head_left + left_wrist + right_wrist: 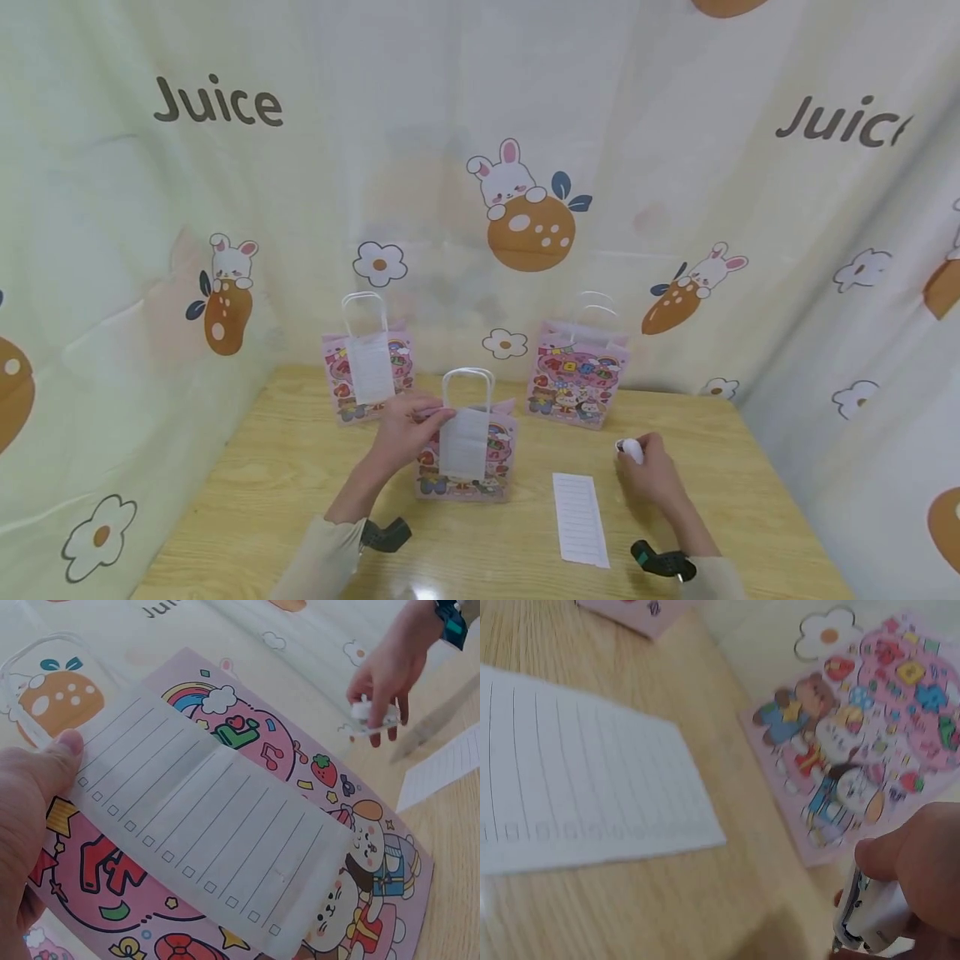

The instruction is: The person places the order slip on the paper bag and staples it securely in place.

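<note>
Pink paper gift bag (pixel 501 452), one of three alike, appears to stand on the wooden table (pixel 300 492), left of the midline and well in from the back edge. The second bag (pixel 337 385) is near the back-left corner, and the third bag (pixel 576 375) by the back edge, right of the midline. Lined paper slips number three: the front slip (pixel 463 446) hangs over the face of the first bag, the rear slip (pixel 370 371) lies against the second bag, and the loose slip (pixel 581 521) rests flat on the table, right of the midline and towards the near edge.

The left hand (pixel 402 429) pinches the first bag's top-left corner together with the front slip, thumb on the paper. The right hand (pixel 651 475), nearer the right edge, has its fingers curled round one small white tool (pixel 633 451), smooth and rounded, apparently a mini stapler.

The slips are thin, white and oblong, ruled with lines ending in small square boxes. Each bag is boxy, with cartoon animals on its front and white loop handles (pixel 467 370); the insides are hidden from view. Behind hangs a creased, cream printed curtain (pixel 435 125)
</note>
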Motion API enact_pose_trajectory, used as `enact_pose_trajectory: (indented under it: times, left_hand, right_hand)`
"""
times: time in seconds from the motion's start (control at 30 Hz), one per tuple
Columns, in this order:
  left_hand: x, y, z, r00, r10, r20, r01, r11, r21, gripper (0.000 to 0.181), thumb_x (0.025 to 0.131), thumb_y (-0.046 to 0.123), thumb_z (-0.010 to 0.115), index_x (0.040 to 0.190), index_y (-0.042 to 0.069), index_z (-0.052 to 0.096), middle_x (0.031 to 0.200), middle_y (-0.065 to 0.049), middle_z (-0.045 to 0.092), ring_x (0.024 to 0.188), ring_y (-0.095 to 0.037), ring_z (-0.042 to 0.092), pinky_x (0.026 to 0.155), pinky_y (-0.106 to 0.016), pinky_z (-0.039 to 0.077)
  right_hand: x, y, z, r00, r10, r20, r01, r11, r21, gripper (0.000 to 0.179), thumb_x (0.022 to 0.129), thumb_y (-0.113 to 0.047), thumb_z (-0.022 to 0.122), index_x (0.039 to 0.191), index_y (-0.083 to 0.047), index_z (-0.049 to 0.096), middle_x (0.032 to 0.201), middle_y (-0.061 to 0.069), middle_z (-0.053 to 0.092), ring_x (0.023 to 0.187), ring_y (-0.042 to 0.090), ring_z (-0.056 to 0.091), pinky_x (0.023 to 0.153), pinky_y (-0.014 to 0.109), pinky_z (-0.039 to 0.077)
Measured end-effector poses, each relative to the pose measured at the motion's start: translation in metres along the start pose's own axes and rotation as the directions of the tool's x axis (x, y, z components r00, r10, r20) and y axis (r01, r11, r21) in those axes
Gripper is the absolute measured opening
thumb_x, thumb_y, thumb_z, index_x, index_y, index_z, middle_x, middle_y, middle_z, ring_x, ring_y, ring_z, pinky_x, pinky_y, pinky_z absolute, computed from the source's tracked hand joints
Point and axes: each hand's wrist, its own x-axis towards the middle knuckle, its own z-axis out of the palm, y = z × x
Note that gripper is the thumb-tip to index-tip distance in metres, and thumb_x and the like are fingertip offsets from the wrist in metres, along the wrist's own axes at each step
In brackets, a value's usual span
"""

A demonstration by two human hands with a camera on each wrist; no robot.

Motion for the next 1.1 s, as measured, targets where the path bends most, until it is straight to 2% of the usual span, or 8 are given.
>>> enact_pose_trajectory:
  times: [0.1, 0.23, 0.4, 0.57, 0.67, 0.83, 1.0, 1.1]
  left_hand:
    - [0.001, 0.000, 0.002, 1.000, 0.010, -0.017, -0.009, 1.000, 0.021, 0.002, 0.081, 0.003, 0.078, 0.082, 0.002, 0.076, 0.075, -0.002, 0.069, 0.062, -0.012, 0.059, 0.053, -0.022, 0.048]
    - [0.003, 0.012, 0.003, 0.998, 0.050, -0.042, -0.048, 0.998, 0.036, 0.006, 0.077, -0.006, 0.078, 0.081, -0.002, 0.075, 0.074, -0.008, 0.069, 0.060, -0.018, 0.061, 0.053, -0.023, 0.048]
    - [0.005, 0.024, 0.001, 0.995, 0.088, -0.053, -0.085, 0.995, 0.047, 0.005, 0.077, -0.007, 0.077, 0.080, -0.005, 0.074, 0.073, -0.012, 0.069, 0.060, -0.021, 0.061, 0.053, -0.025, 0.049]
    - [0.003, 0.000, 0.005, 0.996, 0.081, -0.045, -0.079, 0.996, 0.039, 0.003, 0.082, 0.006, 0.078, 0.082, 0.003, 0.076, 0.074, -0.002, 0.070, 0.061, -0.010, 0.059, 0.053, -0.023, 0.048]
    - [0.003, -0.002, 0.005, 0.997, 0.067, -0.045, -0.066, 0.998, 0.019, 0.002, 0.082, 0.004, 0.078, 0.083, 0.005, 0.077, 0.075, -0.001, 0.070, 0.061, -0.011, 0.060, 0.053, -0.025, 0.049]
    - [0.004, 0.006, 0.006, 0.997, 0.065, -0.048, -0.064, 0.998, 0.014, 0.006, 0.078, -0.003, 0.078, 0.082, 0.001, 0.076, 0.072, -0.005, 0.069, 0.058, -0.014, 0.058, 0.051, -0.024, 0.047]
    - [0.010, 0.031, 0.003, 0.997, 0.071, -0.042, -0.071, 0.997, 0.015, 0.005, 0.077, -0.009, 0.076, 0.079, -0.006, 0.073, 0.069, -0.011, 0.068, 0.054, -0.021, 0.058, 0.050, -0.021, 0.047]
    - [0.010, 0.026, 0.003, 0.997, 0.067, -0.041, -0.066, 0.998, 0.013, 0.005, 0.078, -0.006, 0.076, 0.079, -0.009, 0.072, 0.069, -0.012, 0.067, 0.054, -0.021, 0.059, 0.049, -0.021, 0.047]
  right_hand:
    - [-0.004, -0.019, -0.002, 0.997, 0.006, 0.076, -0.014, 0.995, 0.104, 0.045, 0.101, -0.019, 0.052, 0.121, 0.008, 0.023, 0.106, 0.032, 0.048, 0.082, 0.032, 0.059, 0.063, 0.037, 0.049]
    - [-0.009, -0.049, -0.004, 0.983, 0.017, 0.182, -0.068, 0.958, 0.277, 0.049, 0.105, -0.030, 0.042, 0.127, 0.006, 0.017, 0.103, 0.024, 0.044, 0.074, 0.023, 0.054, 0.057, 0.029, 0.045]
    - [-0.017, -0.093, -0.009, 0.958, -0.073, 0.276, -0.044, 0.918, 0.395, 0.050, 0.107, -0.034, 0.037, 0.135, 0.003, 0.021, 0.104, 0.020, 0.049, 0.076, 0.021, 0.049, 0.060, 0.028, 0.040]
    - [-0.028, -0.129, -0.007, 0.951, -0.224, 0.214, 0.107, 0.886, 0.450, 0.046, 0.094, -0.019, 0.066, 0.127, 0.002, 0.042, 0.113, 0.018, 0.060, 0.090, 0.023, 0.055, 0.073, 0.031, 0.049]
    - [-0.034, -0.148, -0.003, 0.946, -0.285, 0.153, 0.176, 0.851, 0.494, 0.045, 0.084, -0.009, 0.077, 0.120, 0.004, 0.053, 0.109, 0.019, 0.060, 0.093, 0.026, 0.058, 0.075, 0.032, 0.053]
    - [-0.041, -0.175, 0.002, 0.946, -0.309, 0.095, 0.190, 0.771, 0.608, 0.052, 0.078, 0.006, 0.076, 0.124, 0.006, 0.052, 0.112, 0.022, 0.055, 0.095, 0.026, 0.058, 0.074, 0.030, 0.054]
    - [-0.051, -0.202, 0.007, 0.964, -0.263, 0.045, 0.161, 0.706, 0.690, 0.054, 0.076, 0.011, 0.075, 0.121, 0.006, 0.046, 0.113, 0.019, 0.053, 0.092, 0.021, 0.058, 0.074, 0.026, 0.053]
    - [-0.059, -0.217, 0.012, 0.944, -0.328, 0.040, 0.197, 0.654, 0.730, 0.051, 0.075, 0.012, 0.075, 0.118, 0.007, 0.048, 0.110, 0.019, 0.054, 0.091, 0.021, 0.059, 0.074, 0.026, 0.053]
